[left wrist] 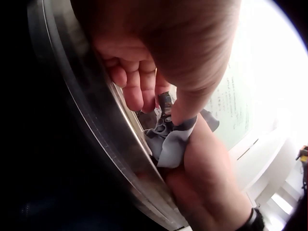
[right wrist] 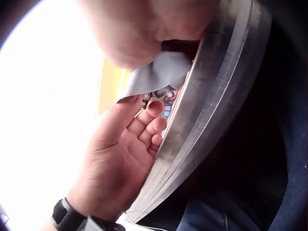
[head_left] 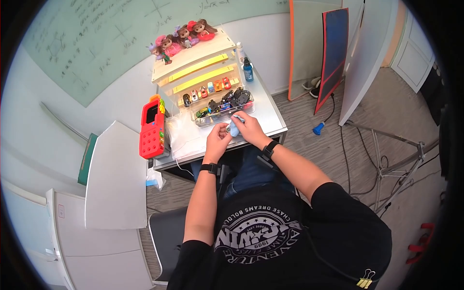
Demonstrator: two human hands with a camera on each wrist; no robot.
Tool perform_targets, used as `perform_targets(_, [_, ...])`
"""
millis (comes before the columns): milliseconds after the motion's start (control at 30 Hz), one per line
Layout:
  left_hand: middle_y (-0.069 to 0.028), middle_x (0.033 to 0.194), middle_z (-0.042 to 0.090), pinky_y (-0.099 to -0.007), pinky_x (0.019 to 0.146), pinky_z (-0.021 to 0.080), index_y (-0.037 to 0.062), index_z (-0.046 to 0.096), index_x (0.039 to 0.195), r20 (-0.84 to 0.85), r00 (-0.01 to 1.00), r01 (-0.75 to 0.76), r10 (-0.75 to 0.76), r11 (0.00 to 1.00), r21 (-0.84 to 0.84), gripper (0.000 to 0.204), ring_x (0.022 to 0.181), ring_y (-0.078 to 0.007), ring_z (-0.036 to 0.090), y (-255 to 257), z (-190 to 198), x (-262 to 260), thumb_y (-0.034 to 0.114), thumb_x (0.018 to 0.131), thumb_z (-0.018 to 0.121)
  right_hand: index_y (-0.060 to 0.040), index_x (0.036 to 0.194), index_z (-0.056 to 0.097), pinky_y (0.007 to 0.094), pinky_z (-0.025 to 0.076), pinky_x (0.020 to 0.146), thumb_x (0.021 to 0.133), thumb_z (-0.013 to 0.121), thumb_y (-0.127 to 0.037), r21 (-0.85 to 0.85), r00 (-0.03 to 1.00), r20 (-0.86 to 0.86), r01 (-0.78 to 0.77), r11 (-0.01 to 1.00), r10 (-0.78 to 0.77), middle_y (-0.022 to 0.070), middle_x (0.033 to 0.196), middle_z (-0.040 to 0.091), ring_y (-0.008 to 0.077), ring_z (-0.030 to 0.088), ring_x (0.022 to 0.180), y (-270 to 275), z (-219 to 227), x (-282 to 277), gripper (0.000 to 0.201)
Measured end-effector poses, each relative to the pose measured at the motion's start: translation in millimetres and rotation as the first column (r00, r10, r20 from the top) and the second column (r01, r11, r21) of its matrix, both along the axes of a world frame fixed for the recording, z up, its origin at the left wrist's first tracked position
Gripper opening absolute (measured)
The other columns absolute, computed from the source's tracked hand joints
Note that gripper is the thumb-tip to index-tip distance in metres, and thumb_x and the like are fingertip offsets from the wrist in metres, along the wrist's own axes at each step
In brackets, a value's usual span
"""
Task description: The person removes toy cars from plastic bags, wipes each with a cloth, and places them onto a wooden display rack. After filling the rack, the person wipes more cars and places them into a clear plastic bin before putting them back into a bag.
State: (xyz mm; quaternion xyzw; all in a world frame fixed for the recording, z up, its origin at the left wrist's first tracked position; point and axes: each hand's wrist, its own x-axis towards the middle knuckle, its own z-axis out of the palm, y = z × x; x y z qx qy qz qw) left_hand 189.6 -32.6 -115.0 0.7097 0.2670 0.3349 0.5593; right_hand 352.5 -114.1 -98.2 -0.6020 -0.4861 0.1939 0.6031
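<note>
Close over the front of the white table, both hands meet around a light blue-grey cloth (head_left: 235,128). My right hand (head_left: 252,129) grips the cloth, which bunches between its fingers and thumb. Against it, my left hand (head_left: 218,141) pinches a small toy car (left wrist: 165,104) between thumb and index finger, its other fingers loosely curled. The cloth (right wrist: 156,74) covers much of the car in the right wrist view. Just beyond the hands stands a clear bin (head_left: 199,122) with several dark and coloured toy vehicles.
Behind the bin, several small toy cars (head_left: 210,87) line a wooden shelf rack (head_left: 193,55) with dolls (head_left: 186,37) on top. A red toy case (head_left: 152,128) stands at the left edge, and a blue bottle (head_left: 248,70) at the right. Crumpled clear plastic (head_left: 178,133) lies left of the hands.
</note>
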Motion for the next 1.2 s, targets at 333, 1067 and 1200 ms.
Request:
perform_targets(333, [-0.0091,0.107,0.071,-0.028,0.078,0.055,-0.001,0.051,0.146,0.023,0.985,-0.151,0.168,0.933,-0.327,0.048,0.091,-0.0147,0.069,7.1,28.5,2.9,0.016,0.104,0.064,-0.0088,0.127,0.066,0.0389,0.056,0.087,0.097,0.073,-0.024,0.025,0.982,0.157,-0.115,0.993,0.11,0.0127,0.114,0.074,0.0318,0.073,0.101,-6.0,6.0,1.2,0.034])
perform_targets(1067, [-0.0074,0.105,0.068,-0.0259,0.078,0.056,-0.0054,0.061,0.131,-0.118,0.973,-0.186,0.2,0.975,0.126,0.041,0.09,-0.0118,0.067,-6.7,58.2,16.1,0.003,0.093,0.075,-0.0027,0.123,0.072,0.03,0.055,0.091,0.096,0.074,-0.012,0.111,0.912,-0.284,-0.276,0.955,0.297,0.0073,0.111,0.076,0.0136,0.069,0.103,-6.1,-0.4,16.4,0.029])
perform_targets(1200, [-0.0083,0.105,0.069,-0.0263,0.075,0.056,-0.0042,0.063,0.129,-0.162,0.954,-0.191,0.254,0.926,0.325,0.043,0.088,-0.0134,0.069,22.0,88.3,18.4,0.01,0.092,0.079,-0.0052,0.119,0.075,0.0325,0.056,0.091,0.096,0.073,-0.019,0.062,0.937,-0.107,-0.327,0.943,0.332,0.0103,0.109,0.079,0.0197,0.074,0.101,-3.7,-8.5,14.1,0.027])
